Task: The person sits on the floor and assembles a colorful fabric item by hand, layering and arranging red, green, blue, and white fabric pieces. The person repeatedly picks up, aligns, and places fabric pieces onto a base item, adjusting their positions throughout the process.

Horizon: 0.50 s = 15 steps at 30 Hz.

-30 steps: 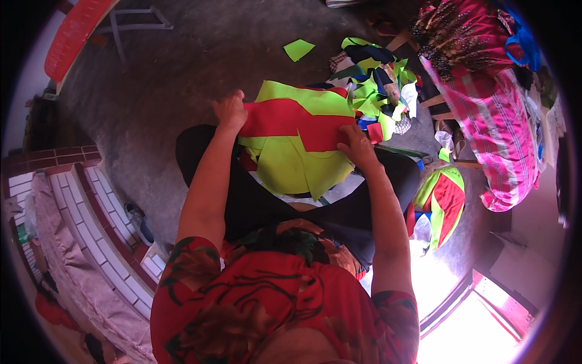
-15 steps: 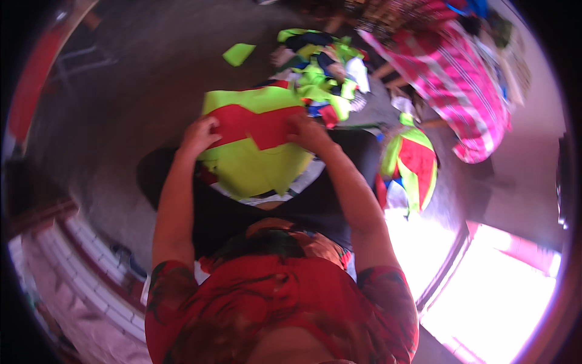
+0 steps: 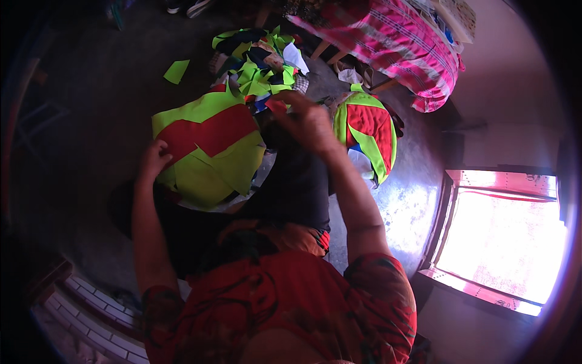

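A neon-yellow cloth panel [image 3: 212, 173] with a wide red band [image 3: 215, 134] across it lies spread over my lap. My left hand [image 3: 156, 161] pinches its left edge at the end of the red band. Off to the right of the panel, my right hand [image 3: 310, 124] is raised over my dark-trousered knee, somewhat blurred. Its fingers point toward a small red scrap [image 3: 277, 107] at the near side of the scrap pile. They look apart, and nothing shows between them.
A heap of mixed cloth scraps [image 3: 257, 64] lies on the floor ahead, with a single yellow piece [image 3: 176, 71] left of it. Right of my knee sits a rounded yellow-and-red cloth bundle [image 3: 370, 130]. Pink checked cloth [image 3: 388, 45] hangs over wooden-legged furniture. A bright window [image 3: 500, 239] is at the right.
My right hand has let go of the panel's right side and moved away to the right. My left hand keeps its hold. The whole view has shifted with my head.
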Each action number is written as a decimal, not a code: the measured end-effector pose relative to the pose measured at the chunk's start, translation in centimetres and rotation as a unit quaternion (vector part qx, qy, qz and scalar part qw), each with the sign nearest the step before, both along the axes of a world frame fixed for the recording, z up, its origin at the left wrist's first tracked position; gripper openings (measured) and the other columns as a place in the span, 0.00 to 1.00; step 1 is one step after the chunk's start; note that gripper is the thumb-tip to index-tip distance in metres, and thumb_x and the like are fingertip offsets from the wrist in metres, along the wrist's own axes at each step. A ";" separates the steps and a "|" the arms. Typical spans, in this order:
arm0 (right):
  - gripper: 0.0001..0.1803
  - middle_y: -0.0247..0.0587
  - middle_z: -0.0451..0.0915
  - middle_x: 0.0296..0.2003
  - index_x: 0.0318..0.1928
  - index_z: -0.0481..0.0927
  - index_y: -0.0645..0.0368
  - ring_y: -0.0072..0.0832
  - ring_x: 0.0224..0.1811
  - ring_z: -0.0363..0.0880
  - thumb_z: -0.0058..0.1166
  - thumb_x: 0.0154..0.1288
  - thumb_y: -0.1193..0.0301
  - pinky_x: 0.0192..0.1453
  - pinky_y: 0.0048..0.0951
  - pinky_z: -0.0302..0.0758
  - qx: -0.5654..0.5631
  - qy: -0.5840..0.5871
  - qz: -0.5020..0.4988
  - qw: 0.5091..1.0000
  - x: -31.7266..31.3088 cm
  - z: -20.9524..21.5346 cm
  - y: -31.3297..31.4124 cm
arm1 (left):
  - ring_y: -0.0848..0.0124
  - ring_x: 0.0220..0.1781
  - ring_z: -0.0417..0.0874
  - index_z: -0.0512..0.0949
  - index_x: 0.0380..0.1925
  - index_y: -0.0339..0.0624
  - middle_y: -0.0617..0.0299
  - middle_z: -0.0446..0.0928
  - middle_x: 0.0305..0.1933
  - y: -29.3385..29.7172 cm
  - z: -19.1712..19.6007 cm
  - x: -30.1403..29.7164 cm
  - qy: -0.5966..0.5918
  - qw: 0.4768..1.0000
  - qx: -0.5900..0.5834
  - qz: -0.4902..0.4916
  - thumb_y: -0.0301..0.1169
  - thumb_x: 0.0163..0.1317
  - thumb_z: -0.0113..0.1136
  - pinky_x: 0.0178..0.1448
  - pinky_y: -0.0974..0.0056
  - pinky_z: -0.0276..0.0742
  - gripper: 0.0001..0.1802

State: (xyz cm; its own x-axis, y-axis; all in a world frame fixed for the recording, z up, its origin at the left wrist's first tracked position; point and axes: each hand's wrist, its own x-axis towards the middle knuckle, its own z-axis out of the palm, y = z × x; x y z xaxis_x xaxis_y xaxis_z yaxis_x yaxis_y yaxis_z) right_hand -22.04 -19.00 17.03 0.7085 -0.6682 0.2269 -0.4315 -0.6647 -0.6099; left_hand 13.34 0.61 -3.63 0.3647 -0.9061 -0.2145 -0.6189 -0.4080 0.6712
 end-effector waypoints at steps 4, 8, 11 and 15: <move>0.18 0.41 0.82 0.44 0.50 0.80 0.54 0.33 0.43 0.82 0.61 0.58 0.68 0.47 0.31 0.77 0.015 0.032 -0.160 0.986 -7.8 1.4 -2.3 | 0.59 0.49 0.80 0.75 0.41 0.41 0.54 0.78 0.45 0.2 0.0 0.0 0.008 1.000 0.012 0.012 0.26 0.49 0.69 0.50 0.59 0.76 0.18; 0.19 0.43 0.83 0.39 0.46 0.81 0.55 0.35 0.41 0.83 0.61 0.57 0.59 0.45 0.33 0.76 -0.062 0.223 -0.269 0.935 -16.0 0.3 -3.5 | 0.59 0.49 0.80 0.75 0.40 0.40 0.54 0.78 0.45 0.0 0.3 -0.3 -0.006 1.000 0.005 0.000 0.26 0.51 0.68 0.50 0.58 0.76 0.16; 0.24 0.44 0.83 0.42 0.47 0.80 0.52 0.39 0.46 0.82 0.62 0.53 0.53 0.47 0.39 0.76 -0.027 0.293 -0.297 0.908 -18.2 -1.2 -3.3 | 0.59 0.48 0.80 0.76 0.39 0.39 0.54 0.78 0.44 -0.1 0.8 -0.6 -0.020 1.000 0.012 -0.003 0.26 0.51 0.68 0.49 0.58 0.76 0.16; 0.26 0.46 0.82 0.42 0.45 0.80 0.52 0.43 0.46 0.81 0.63 0.50 0.50 0.46 0.43 0.75 -0.015 0.331 -0.325 0.886 -17.8 -2.7 -2.9 | 0.59 0.47 0.80 0.76 0.38 0.38 0.54 0.78 0.42 0.2 1.0 -0.4 -0.032 0.999 -0.004 -0.006 0.26 0.50 0.69 0.49 0.59 0.76 0.16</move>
State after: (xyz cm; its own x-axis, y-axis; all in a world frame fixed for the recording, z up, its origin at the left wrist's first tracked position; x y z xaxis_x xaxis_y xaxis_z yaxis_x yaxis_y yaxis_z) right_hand -39.79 -21.91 14.31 0.1611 -0.9844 -0.0705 -0.9854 -0.1564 -0.0675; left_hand 12.92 0.82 -2.66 0.3663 -0.9121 -0.1842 -0.6659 -0.3953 0.6327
